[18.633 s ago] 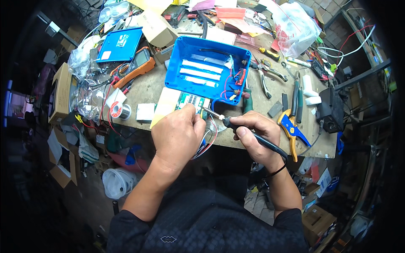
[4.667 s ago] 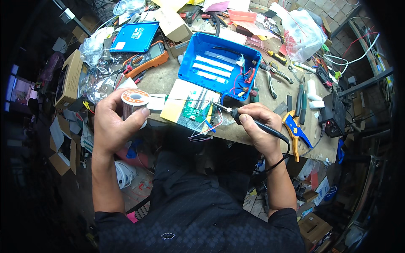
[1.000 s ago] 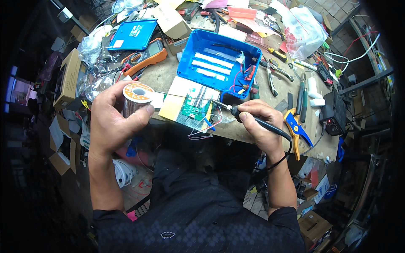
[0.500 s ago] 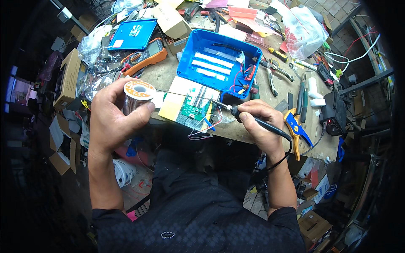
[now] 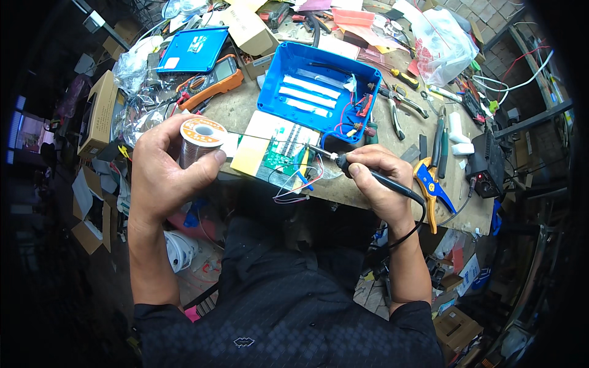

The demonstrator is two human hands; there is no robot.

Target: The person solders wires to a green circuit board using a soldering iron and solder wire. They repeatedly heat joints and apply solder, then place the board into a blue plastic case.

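Note:
My left hand [image 5: 170, 164] is closed around a spool of solder [image 5: 195, 151] with an orange and white label. A thin strand of solder stretches from the spool rightward over the green circuit board [image 5: 279, 156]. In my right hand [image 5: 380, 181] is a black-handled soldering iron [image 5: 341, 161], its tip at the board's right part, close to the strand's end. Whether tip and strand touch is too small to tell. The board lies near the table's front edge on a pale yellow piece [image 5: 250, 161], with thin coloured wires [image 5: 293, 197] hanging off its front.
Behind the board stands an open blue plastic box [image 5: 270, 83] with wires inside. An orange multimeter [image 5: 211, 86] and blue lid [image 5: 193, 50] lie at left. Pliers [image 5: 396, 119], a blue and yellow wire stripper [image 5: 433, 193] and a black soldering station [image 5: 486, 165] are at right.

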